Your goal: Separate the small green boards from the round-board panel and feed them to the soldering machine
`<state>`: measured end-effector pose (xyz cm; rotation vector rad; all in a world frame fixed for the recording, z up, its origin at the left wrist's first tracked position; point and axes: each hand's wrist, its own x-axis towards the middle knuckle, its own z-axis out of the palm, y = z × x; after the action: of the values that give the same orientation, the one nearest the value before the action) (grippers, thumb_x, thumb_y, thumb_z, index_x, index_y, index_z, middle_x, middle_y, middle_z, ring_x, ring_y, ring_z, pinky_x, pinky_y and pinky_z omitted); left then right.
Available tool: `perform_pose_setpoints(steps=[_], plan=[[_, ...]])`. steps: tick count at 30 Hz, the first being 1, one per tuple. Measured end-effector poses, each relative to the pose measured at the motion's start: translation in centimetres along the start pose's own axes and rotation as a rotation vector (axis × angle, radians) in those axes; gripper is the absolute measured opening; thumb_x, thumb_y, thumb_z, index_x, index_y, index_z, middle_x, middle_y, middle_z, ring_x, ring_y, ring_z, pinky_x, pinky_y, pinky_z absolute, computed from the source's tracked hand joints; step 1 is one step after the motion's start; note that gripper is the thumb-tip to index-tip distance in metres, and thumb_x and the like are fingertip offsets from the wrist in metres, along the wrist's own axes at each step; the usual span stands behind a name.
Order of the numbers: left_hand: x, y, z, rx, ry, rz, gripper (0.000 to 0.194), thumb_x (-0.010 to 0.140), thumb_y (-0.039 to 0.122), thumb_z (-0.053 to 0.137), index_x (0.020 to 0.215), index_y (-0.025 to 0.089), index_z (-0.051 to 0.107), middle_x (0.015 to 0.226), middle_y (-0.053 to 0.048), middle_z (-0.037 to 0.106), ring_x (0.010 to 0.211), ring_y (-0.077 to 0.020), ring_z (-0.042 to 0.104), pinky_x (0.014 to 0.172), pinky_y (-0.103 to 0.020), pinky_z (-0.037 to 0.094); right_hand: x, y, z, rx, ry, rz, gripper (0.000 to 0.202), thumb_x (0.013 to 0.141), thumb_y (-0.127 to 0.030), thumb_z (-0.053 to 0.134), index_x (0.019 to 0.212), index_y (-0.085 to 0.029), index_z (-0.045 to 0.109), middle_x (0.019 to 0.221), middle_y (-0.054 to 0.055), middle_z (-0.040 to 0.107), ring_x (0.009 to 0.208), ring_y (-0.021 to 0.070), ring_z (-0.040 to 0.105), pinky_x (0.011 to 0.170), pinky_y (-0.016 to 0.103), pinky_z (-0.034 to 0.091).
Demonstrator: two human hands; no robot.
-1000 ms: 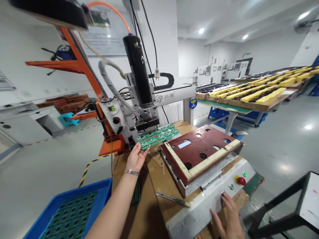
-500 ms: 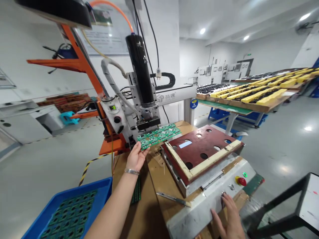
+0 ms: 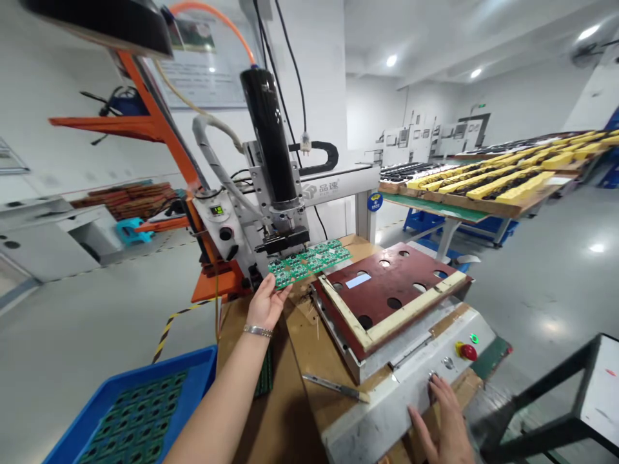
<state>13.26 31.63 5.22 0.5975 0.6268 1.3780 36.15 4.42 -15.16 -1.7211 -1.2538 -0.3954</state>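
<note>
My left hand (image 3: 269, 303) grips the near end of a green circuit board panel (image 3: 309, 261), thumb on top and fingers beneath. The panel lies level below the black spindle head (image 3: 285, 240) of the machine. My right hand (image 3: 445, 422) rests at the front control panel (image 3: 401, 399), fingers spread and a fingertip at a small metal button (image 3: 432, 375). Beside that hand are another metal button (image 3: 447, 363), a red emergency stop knob (image 3: 467, 351) and a green-lit button (image 3: 474, 338). A dark red fixture plate (image 3: 391, 283) with round holes sits between the hands.
A utility knife (image 3: 336, 387) lies on the brown bench top (image 3: 294, 399). More green boards (image 3: 264, 374) sit under my left forearm. At lower left, a blue bin (image 3: 203, 374) holds several boards. A black-framed stool (image 3: 556, 399) stands right; yellow strips (image 3: 483, 183) cover tables behind.
The view has shifted very slightly. Both hands, the circuit board panel and the machine head look essentially where they were.
</note>
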Motion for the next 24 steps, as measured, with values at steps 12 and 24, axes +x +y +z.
perform_pose_setpoints(steps=[12,24], plan=[[0.15,0.07,-0.41,-0.023,0.019,0.009,0.011,0.084,0.018,0.057,0.093,0.014,0.060,0.092,-0.004,0.063,0.075,-0.0153,0.062,0.063,-0.033,0.054,0.09,-0.03,-0.11,-0.041,-0.019,-0.065,0.058,0.085,-0.045,0.049,0.131,-0.012,0.035,0.127,0.020,0.046,0.121,0.0364,0.043,0.092,0.055,0.044],[-0.19,0.24,-0.71,-0.016,0.018,0.003,0.011,0.083,0.017,0.057,0.093,0.014,0.060,0.092,-0.004,0.063,0.075,-0.0152,0.062,0.062,-0.032,0.053,0.25,0.10,-0.19,-0.054,-0.008,-0.091,0.059,0.085,-0.046,0.049,0.130,-0.011,0.035,0.126,0.020,0.046,0.119,0.0348,0.045,0.093,0.053,0.044]])
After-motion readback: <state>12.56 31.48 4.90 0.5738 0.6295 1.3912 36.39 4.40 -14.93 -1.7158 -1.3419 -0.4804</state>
